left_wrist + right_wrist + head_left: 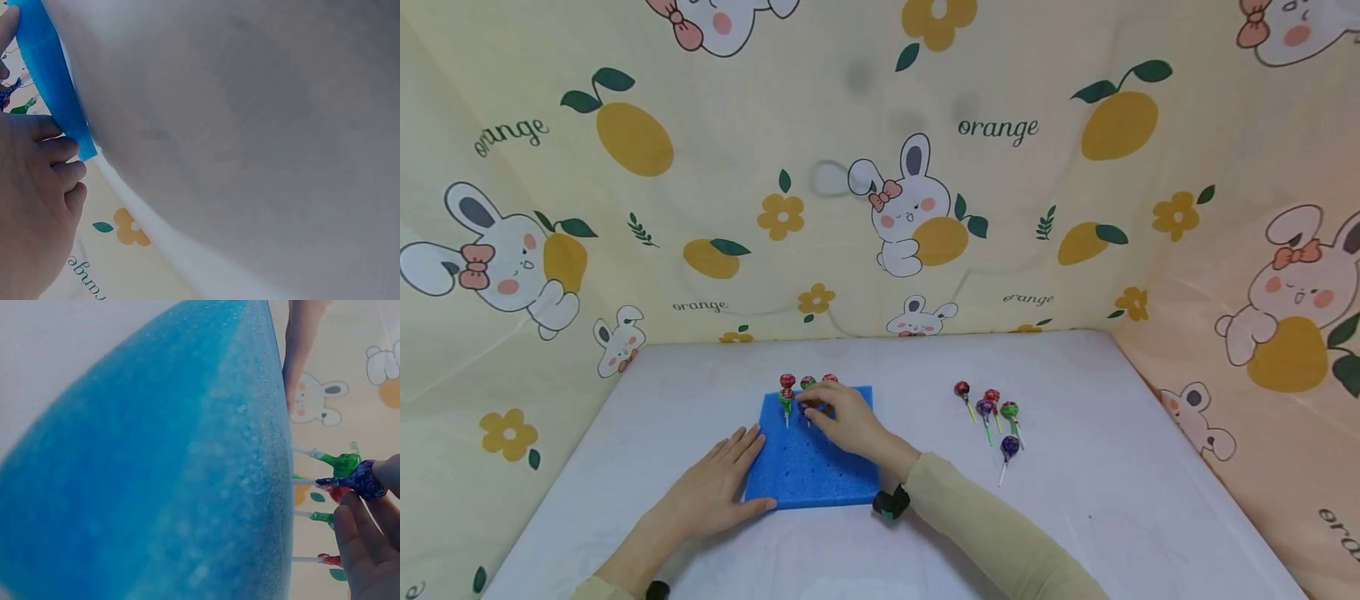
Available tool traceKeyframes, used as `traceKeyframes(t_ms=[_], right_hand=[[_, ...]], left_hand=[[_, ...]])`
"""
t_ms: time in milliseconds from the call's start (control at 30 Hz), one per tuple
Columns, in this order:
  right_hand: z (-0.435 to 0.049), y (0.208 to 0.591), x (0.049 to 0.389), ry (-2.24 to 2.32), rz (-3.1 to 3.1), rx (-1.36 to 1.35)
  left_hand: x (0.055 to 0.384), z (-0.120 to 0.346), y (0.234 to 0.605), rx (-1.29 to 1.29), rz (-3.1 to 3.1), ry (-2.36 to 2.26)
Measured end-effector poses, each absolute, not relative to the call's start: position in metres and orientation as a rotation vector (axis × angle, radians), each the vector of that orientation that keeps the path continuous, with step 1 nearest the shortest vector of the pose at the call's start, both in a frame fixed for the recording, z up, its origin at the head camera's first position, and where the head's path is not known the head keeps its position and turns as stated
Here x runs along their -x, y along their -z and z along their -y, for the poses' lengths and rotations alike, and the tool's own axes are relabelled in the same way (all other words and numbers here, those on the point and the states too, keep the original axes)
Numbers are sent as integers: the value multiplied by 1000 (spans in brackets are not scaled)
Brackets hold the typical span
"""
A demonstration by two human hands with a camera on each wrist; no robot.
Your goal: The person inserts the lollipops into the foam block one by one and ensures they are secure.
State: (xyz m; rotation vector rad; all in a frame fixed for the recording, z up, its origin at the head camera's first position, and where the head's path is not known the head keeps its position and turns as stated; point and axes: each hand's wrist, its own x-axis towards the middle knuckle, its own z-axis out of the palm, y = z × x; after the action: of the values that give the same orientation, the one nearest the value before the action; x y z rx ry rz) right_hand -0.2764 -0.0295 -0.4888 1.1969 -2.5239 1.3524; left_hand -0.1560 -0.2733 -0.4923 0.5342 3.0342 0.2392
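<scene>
Right hand [848, 419] partly covers purple lollipop [365, 480] — 5 loose lollipops [985, 407] rightward.

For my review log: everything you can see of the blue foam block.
The blue foam block is a flat slab, speckled and foam-like, with small holes in its top. It lies on the white table. Several lollipops stand in it toward the far side. The left hand touches its left edge; the right hand pinches a purple lollipop whose stick meets its top.

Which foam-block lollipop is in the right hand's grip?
The round purple-wrapped lollipop; the others on the blue foam block have red or green wrappers.
</scene>
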Motion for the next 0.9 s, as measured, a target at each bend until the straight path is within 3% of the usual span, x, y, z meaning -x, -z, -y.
traceKeyframes(t_ms=[900], right_hand=[[24, 475, 271, -1413, 2424, -1228]], left_hand=[[157, 274, 498, -540, -3052, -220]])
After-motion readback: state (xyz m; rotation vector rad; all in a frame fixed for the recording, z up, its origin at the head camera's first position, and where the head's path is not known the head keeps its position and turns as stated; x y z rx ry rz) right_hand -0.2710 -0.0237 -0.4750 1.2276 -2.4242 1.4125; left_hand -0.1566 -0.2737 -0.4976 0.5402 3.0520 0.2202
